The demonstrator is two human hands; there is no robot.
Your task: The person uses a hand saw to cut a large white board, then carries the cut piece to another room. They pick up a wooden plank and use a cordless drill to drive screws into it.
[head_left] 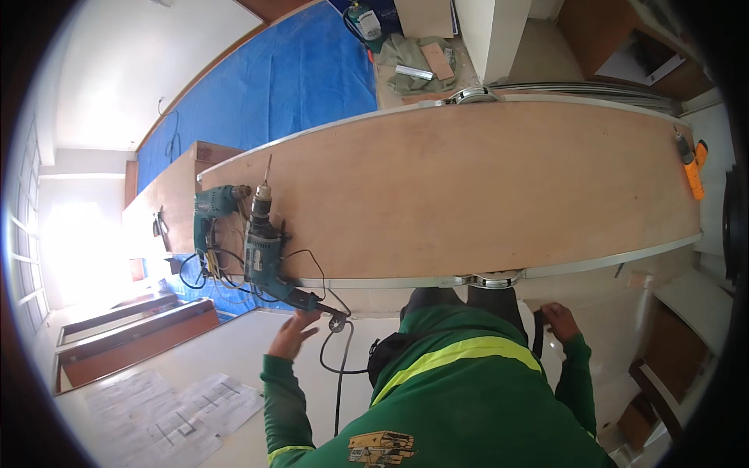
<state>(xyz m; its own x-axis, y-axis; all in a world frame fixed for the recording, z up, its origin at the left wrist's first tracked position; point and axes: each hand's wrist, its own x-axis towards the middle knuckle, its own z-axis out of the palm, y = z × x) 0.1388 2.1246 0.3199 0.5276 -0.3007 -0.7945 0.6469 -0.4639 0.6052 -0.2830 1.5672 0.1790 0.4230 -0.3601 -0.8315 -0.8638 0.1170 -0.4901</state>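
My left hand (289, 335) is open beside the handle end of a teal power drill (264, 253), its fingers slightly apart. The drill lies on a long wooden work board (468, 187), its bit toward the far side and its handle over the near edge. A second teal drill (217, 201) lies to its left among tangled cords. Out to my right side, my right hand (560, 321) is closed at the top of a dark strap (538, 334). A black pouch (388, 355) hangs at my waist.
An orange-and-grey cordless drill (691, 173) lies at the board's right end. Metal folding hinges (493, 278) join the board's edge rails. Blue sheeting (289, 82) covers the floor beyond. Paper drawings (175, 417) lie at lower left, with a black cord (341, 390) hanging nearby.
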